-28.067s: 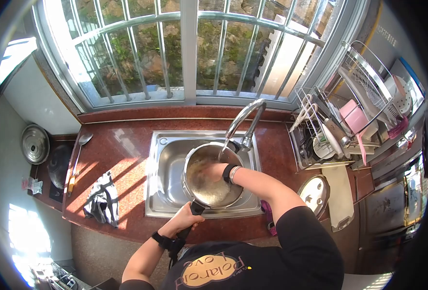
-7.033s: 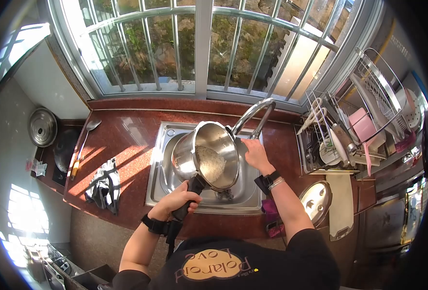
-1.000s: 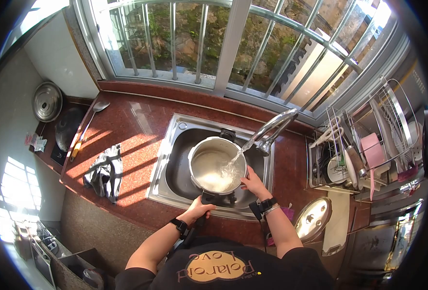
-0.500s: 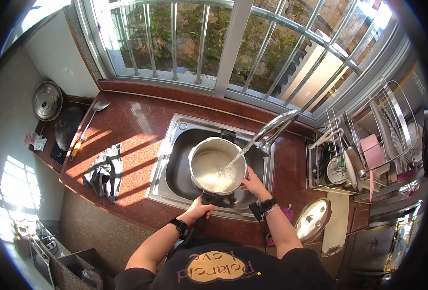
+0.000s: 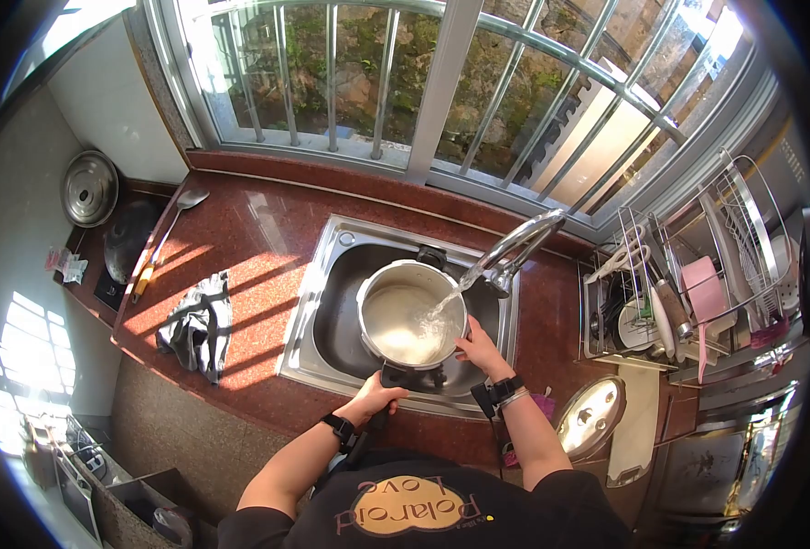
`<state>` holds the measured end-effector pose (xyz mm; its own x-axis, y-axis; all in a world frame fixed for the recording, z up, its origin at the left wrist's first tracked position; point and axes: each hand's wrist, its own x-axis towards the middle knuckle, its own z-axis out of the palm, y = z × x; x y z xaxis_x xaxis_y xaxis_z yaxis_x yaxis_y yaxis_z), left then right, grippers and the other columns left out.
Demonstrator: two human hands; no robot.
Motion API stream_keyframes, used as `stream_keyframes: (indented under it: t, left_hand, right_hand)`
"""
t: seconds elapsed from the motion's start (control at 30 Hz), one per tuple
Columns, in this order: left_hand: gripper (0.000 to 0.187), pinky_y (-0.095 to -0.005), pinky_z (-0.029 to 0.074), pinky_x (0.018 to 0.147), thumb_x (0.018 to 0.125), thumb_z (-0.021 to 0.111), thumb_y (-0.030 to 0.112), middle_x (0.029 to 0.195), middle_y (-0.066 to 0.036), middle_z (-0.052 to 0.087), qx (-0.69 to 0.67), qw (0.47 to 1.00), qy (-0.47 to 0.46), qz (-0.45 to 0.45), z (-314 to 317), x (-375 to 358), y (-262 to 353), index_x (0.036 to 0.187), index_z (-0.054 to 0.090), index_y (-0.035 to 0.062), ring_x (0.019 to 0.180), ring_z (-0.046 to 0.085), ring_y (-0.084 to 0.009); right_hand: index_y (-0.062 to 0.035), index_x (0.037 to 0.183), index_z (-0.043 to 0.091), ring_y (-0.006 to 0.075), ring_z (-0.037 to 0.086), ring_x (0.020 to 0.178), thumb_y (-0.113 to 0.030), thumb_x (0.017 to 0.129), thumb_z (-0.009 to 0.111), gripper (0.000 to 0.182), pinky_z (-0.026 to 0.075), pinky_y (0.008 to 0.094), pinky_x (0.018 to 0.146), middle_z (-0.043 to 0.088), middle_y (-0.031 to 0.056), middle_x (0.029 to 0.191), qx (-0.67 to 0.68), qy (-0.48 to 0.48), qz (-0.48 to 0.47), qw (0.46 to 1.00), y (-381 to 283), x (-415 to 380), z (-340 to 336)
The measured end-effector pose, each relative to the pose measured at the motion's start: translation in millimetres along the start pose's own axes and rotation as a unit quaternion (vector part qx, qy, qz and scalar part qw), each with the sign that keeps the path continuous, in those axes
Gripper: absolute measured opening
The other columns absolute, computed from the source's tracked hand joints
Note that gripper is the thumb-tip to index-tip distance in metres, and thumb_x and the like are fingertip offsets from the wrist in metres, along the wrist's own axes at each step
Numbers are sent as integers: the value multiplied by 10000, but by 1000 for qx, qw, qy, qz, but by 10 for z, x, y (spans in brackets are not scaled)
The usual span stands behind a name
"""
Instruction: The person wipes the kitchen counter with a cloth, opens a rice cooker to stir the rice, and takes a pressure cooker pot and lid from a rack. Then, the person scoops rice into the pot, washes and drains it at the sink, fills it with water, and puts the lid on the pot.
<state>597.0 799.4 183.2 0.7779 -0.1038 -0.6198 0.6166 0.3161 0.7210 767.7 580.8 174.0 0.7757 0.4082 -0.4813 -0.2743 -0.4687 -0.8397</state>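
Note:
A round metal pot (image 5: 396, 306) with cloudy water in it stands in the steel sink (image 5: 309, 371), under the curved tap (image 5: 514, 238). Water runs from the tap into the right side of the pot. My left hand (image 5: 374, 399) is closed round the pot's black long handle (image 5: 396, 377) at the near side. My right hand (image 5: 480, 349) grips the pot's right rim, with the thumb near the edge and the other fingers partly hidden. A short black handle (image 5: 431, 256) sticks out at the pot's far side.
A striped cloth (image 5: 199, 325) and a spatula (image 5: 171, 233) lie on the red counter at the left. Right of the sink are a metal lid (image 5: 592, 416), a pale board (image 5: 635, 435) and a dish rack (image 5: 643, 343). A barred window stands behind.

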Motion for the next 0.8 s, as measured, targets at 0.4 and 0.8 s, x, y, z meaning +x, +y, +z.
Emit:
stream_keyframes:
  t: [0.4,0.8]
  left_hand:
    - [336,-242,427,435,778,703,68,623,-18,515,0,1000,-3,3,-3,3,-1,993,450,15,463,496,-96]
    - [338,-244,429,440,777,710,82,621,-18,515,4,1000,8,-3,15,-31,25,982,449,14,470,498,-101]
  right_hand:
    - [-109,1459,170,196,633,838,-73,897,546,677,544,327,651,611,135,1040,2,1,-2,1000,27,23,0]
    - [-110,1442,227,239,642,894,-94,858,569,677,553,366,687,596,165,1082,15,4,6,1000,17,10,-1]
